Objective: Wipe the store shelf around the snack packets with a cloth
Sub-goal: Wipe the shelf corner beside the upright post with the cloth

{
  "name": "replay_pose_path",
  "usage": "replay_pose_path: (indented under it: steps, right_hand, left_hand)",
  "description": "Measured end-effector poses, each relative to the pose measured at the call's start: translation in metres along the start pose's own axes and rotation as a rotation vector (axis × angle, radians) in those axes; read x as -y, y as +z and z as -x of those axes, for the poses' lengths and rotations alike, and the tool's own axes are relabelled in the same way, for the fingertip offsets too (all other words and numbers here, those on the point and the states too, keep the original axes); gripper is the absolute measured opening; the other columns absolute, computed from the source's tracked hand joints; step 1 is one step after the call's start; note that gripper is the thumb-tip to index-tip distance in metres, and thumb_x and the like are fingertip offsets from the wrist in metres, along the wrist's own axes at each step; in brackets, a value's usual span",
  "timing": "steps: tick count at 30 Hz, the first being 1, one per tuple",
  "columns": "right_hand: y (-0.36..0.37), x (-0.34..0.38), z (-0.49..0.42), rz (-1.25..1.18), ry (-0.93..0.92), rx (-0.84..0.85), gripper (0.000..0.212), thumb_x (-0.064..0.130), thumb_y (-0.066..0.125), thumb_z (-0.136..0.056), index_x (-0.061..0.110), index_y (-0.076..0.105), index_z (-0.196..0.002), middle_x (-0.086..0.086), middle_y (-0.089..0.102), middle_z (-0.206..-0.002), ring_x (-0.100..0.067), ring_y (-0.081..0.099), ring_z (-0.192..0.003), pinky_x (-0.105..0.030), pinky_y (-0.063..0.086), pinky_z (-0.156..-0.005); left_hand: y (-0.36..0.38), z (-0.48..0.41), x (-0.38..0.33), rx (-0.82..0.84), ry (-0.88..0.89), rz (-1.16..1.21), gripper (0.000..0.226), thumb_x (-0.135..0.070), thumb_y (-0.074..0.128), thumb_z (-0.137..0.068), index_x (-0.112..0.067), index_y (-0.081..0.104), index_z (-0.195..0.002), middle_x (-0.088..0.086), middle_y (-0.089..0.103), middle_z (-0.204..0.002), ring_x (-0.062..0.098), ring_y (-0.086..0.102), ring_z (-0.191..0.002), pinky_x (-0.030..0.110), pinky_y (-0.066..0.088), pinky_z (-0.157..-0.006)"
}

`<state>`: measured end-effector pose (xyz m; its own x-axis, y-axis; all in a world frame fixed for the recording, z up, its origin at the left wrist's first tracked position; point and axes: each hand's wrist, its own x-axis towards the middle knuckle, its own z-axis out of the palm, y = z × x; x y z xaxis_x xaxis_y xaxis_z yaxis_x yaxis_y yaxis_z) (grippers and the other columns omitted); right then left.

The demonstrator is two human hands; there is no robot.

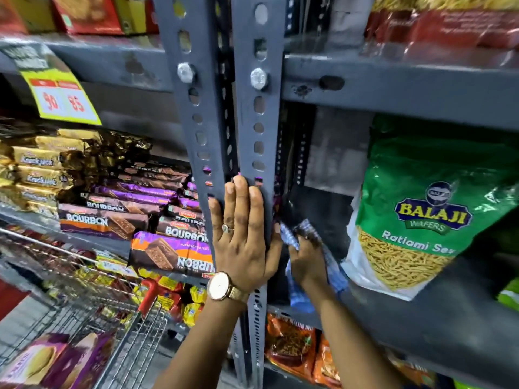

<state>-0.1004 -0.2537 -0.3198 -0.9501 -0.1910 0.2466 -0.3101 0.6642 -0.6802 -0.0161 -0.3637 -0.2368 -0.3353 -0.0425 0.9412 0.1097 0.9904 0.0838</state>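
Note:
My right hand (307, 263) is shut on a blue checked cloth (334, 276) and presses it on the dark grey shelf (421, 313) at its left end, just behind the upright. My left hand (243, 234), with a ring and a watch, lies flat against the grey slotted upright post (261, 122), fingers spread and holding nothing. A green Balaji snack packet (421, 209) stands on the same shelf to the right of the cloth, a short gap away.
Bourbon biscuit packs (171, 248) and gold Krackjack packs (36, 169) fill the shelf left of the post. A wire cart (123, 338) with purple packs stands at lower left. Orange snack packets (292, 349) sit on the shelf below. A yellow price tag (61, 96) hangs at upper left.

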Motion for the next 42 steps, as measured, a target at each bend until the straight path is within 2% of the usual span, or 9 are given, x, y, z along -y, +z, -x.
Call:
replay_pose_path:
  steps: [3,9,14,20,27,31,35,38,42]
  right_hand:
    - [-0.010,-0.004,0.025,-0.033,0.022,-0.105,0.037,0.012,0.038,-0.076,0.006,0.065,-0.100,-0.016,0.069,-0.103,-0.031,0.057,-0.104,-0.035,0.041,-0.098]
    - [-0.010,-0.004,-0.021,-0.054,0.307,-0.062,0.038,0.013,0.042,-0.083,-0.009,0.057,-0.110,-0.032,0.059,-0.116,-0.041,0.051,-0.115,-0.039,0.033,-0.105]
    - [-0.024,-0.001,-0.003,-0.145,0.128,0.141,0.044,0.023,0.040,-0.077,0.001,0.062,-0.108,-0.022,0.066,-0.111,-0.032,0.060,-0.104,-0.030,0.041,-0.088]
    - [-0.046,-0.003,0.046,-0.154,0.009,0.303,0.032,0.003,0.050,-0.088,0.010,0.059,-0.118,-0.010,0.061,-0.122,-0.011,0.049,-0.110,-0.011,0.031,-0.081]
    - [-0.051,0.000,0.039,-0.225,0.242,-0.001,0.043,0.024,0.041,-0.081,-0.001,0.061,-0.110,-0.026,0.063,-0.115,-0.036,0.058,-0.108,-0.035,0.042,-0.087]
    - [-0.031,0.010,0.000,-0.205,0.185,0.090,0.038,0.024,0.041,-0.078,0.002,0.063,-0.101,-0.022,0.068,-0.104,-0.033,0.061,-0.098,-0.032,0.042,-0.082]
    - [-0.029,0.005,0.007,-0.137,0.048,0.259,0.041,0.025,0.041,-0.078,0.004,0.063,-0.105,-0.018,0.068,-0.109,-0.030,0.060,-0.103,-0.038,0.047,-0.092]
    - [-0.040,0.010,0.033,-0.211,-0.026,0.347,0.040,0.039,0.051,-0.088,0.006,0.065,-0.106,-0.011,0.066,-0.112,-0.009,0.061,-0.103,-0.027,0.048,-0.094]
    - [-0.048,0.007,0.058,-0.139,-0.033,0.389,0.028,0.004,0.052,-0.089,0.004,0.060,-0.115,-0.014,0.061,-0.123,-0.009,0.048,-0.108,-0.014,0.036,-0.085]
  left_hand:
    - [0.001,-0.001,0.000,-0.023,0.016,-0.009,0.084,-0.031,0.052,-0.084,-0.011,0.001,-0.148,0.002,-0.008,-0.158,0.023,0.002,-0.145,0.045,0.002,-0.118]
    - [-0.002,-0.003,-0.001,0.014,0.013,-0.013,0.085,-0.027,0.053,-0.085,-0.009,-0.002,-0.147,0.002,-0.013,-0.157,0.023,0.001,-0.145,0.047,0.002,-0.118]
    - [-0.004,-0.001,-0.005,0.049,-0.018,0.006,0.081,-0.029,0.048,-0.090,-0.010,-0.007,-0.146,-0.001,-0.020,-0.156,0.021,-0.006,-0.145,0.045,-0.003,-0.117]
    - [-0.004,-0.002,-0.003,0.056,-0.019,0.007,0.083,-0.029,0.050,-0.090,-0.012,-0.009,-0.146,-0.003,-0.022,-0.155,0.019,-0.009,-0.144,0.044,-0.004,-0.117]
    - [-0.004,-0.003,-0.003,0.058,-0.014,0.009,0.086,-0.027,0.054,-0.088,-0.012,-0.007,-0.147,-0.001,-0.019,-0.156,0.020,-0.005,-0.145,0.044,-0.003,-0.117]
    - [-0.002,0.000,-0.001,0.054,0.002,-0.008,0.087,-0.027,0.055,-0.087,-0.010,-0.006,-0.147,0.001,-0.017,-0.156,0.021,-0.002,-0.145,0.044,-0.004,-0.117]
    - [-0.003,-0.001,-0.002,0.051,0.008,0.001,0.085,-0.028,0.052,-0.088,-0.011,-0.007,-0.147,-0.001,-0.019,-0.156,0.020,-0.003,-0.145,0.044,-0.003,-0.117]
    - [-0.002,-0.001,-0.002,0.038,0.003,0.007,0.083,-0.027,0.050,-0.088,-0.012,-0.007,-0.146,-0.002,-0.020,-0.155,0.019,-0.004,-0.145,0.043,-0.003,-0.117]
    - [-0.001,-0.002,-0.001,0.020,0.002,0.001,0.084,-0.026,0.052,-0.088,-0.013,-0.007,-0.147,-0.004,-0.020,-0.155,0.018,-0.004,-0.145,0.043,-0.003,-0.117]
